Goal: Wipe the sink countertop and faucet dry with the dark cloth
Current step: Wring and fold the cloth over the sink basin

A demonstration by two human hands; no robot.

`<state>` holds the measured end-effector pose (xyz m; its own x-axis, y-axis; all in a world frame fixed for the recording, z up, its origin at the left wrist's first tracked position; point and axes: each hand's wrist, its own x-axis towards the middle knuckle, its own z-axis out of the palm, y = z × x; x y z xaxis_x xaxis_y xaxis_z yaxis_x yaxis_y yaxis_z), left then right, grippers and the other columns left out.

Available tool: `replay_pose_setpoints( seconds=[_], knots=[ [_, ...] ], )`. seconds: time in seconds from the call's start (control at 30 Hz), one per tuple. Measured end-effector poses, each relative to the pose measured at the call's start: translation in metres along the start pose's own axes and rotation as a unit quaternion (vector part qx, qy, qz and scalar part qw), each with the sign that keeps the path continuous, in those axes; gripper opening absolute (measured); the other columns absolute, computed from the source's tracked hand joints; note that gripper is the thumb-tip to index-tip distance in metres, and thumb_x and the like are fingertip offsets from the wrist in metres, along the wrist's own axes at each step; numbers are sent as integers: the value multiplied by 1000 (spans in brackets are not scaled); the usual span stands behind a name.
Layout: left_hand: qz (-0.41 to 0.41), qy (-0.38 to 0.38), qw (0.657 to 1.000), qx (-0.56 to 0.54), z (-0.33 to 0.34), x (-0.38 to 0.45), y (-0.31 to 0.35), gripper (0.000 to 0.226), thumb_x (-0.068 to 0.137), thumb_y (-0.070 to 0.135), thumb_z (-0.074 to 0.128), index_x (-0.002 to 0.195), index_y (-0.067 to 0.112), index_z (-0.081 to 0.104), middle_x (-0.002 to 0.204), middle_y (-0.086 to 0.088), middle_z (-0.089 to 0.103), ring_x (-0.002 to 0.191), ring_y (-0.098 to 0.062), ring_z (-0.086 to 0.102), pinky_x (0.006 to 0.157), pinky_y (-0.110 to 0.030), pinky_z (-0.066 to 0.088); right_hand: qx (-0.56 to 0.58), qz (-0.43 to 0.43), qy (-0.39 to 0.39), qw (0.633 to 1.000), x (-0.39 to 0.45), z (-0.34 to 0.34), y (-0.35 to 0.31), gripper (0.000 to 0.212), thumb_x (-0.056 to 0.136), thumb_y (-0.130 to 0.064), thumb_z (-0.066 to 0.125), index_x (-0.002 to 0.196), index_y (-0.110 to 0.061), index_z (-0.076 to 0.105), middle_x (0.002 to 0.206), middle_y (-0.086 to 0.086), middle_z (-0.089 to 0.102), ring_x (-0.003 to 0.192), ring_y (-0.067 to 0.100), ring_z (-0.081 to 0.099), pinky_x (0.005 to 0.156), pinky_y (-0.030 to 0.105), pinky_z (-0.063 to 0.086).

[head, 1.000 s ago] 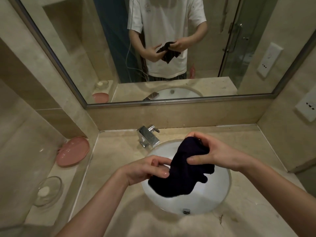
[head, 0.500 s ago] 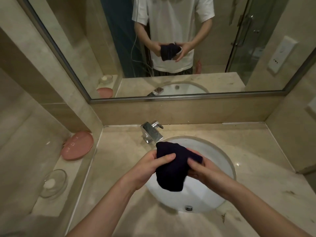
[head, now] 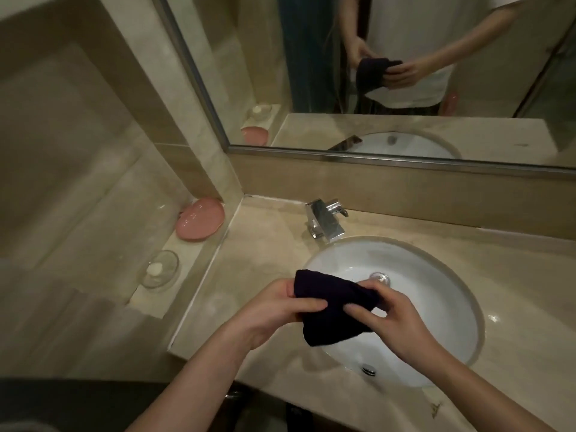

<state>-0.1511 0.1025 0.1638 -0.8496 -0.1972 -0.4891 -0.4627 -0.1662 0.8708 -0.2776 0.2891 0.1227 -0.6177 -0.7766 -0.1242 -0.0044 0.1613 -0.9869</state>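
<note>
The dark cloth (head: 330, 307) is folded into a small pad and held above the left side of the white sink basin (head: 436, 307). My left hand (head: 274, 310) grips its left edge, thumb on top. My right hand (head: 392, 319) pinches its right side. The chrome faucet (head: 325, 221) stands behind the basin on the beige countertop (head: 258, 260), apart from both hands. The cloth touches neither faucet nor countertop.
A pink dish (head: 199, 218) and a glass soap dish (head: 160, 269) sit on a lower ledge to the left. A large mirror (head: 374, 73) hangs behind the counter and reflects the person. The countertop's front edge runs just below my forearms.
The cloth went from hanging loose to a tighter folded pad between both hands. The view has shifted left and down, so the sink now sits further right.
</note>
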Motion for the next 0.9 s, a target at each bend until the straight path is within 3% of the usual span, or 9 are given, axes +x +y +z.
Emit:
replay_pose_setpoints(
  seconds=[0.1, 0.13, 0.2, 0.3, 0.43, 0.63, 0.73, 0.83, 0.9],
  knots=[
    [-45, 170, 984, -16, -5, -8, -14, 53, 83, 20, 82, 126, 9, 52, 110, -13, 75, 99, -25, 74, 90, -37, 59, 54, 34, -43, 997, 7, 9, 0, 13, 91, -16, 70, 104, -13, 71, 94, -2, 73, 87, 13, 69, 68, 21, 54],
    [-50, 194, 979, -32, -8, -11, -20, 59, 82, 25, 84, 127, 13, 49, 109, -12, 75, 99, -23, 74, 91, -35, 58, 84, 56, -61, 993, 11, 14, -2, 12, 93, -15, 66, 104, -11, 69, 91, 1, 73, 82, 13, 69, 63, 20, 52],
    [-64, 174, 982, -24, -12, -18, -28, 64, 80, 34, 84, 133, 20, 52, 113, -8, 75, 104, -16, 71, 94, -29, 55, 122, 91, -95, 984, 20, 24, -6, 15, 97, -14, 59, 108, -9, 69, 93, 6, 75, 81, 15, 71, 60, 19, 52],
    [-66, 139, 988, -9, -21, -29, -40, 43, 85, 31, 79, 125, 17, 68, 117, 0, 74, 109, -9, 68, 90, -18, 51, 110, 107, -131, 979, 32, 42, -9, 21, 99, -22, 56, 111, -12, 69, 99, 5, 76, 91, 16, 72, 68, 18, 52],
    [-15, 149, 979, -138, -44, -33, -54, 40, 95, 28, 67, 132, 16, 62, 128, -4, 69, 122, -21, 64, 107, -38, 48, 83, 120, -130, 981, 54, 70, -16, 19, 98, -24, 60, 108, -13, 71, 99, 2, 77, 92, 14, 73, 70, 19, 53],
    [15, 226, 956, -184, -108, -23, -57, 33, 98, 32, 61, 130, 21, 64, 125, -4, 71, 116, -21, 67, 100, -44, 54, 45, 164, -159, 973, 109, 119, -31, 36, 79, -24, 83, 110, -16, 66, 102, -3, 77, 93, 14, 74, 73, 24, 57],
    [13, 284, 937, -204, -154, -9, -61, 31, 98, 30, 62, 125, 16, 67, 118, -9, 73, 110, -26, 70, 99, -48, 54, 60, 176, -166, 968, 148, 156, -34, 45, 77, -17, 85, 115, -14, 61, 104, -1, 76, 96, 16, 73, 73, 26, 58],
    [-8, 362, 900, -242, -201, 11, -61, 38, 88, 30, 75, 120, 10, 69, 106, -13, 76, 97, -31, 74, 86, -49, 59, 92, 184, -161, 965, 190, 194, -27, 45, 80, -20, 82, 120, -17, 61, 113, 0, 74, 103, 17, 71, 89, 39, 59],
    [-1, 385, 884, -266, -231, 25, -58, 44, 80, 18, 84, 119, 10, 66, 105, -13, 76, 94, -32, 75, 83, -49, 60, 113, 178, -150, 966, 221, 214, -22, 43, 82, -20, 80, 121, -17, 62, 115, 3, 73, 104, 21, 71, 94, 46, 57]
  ],
)
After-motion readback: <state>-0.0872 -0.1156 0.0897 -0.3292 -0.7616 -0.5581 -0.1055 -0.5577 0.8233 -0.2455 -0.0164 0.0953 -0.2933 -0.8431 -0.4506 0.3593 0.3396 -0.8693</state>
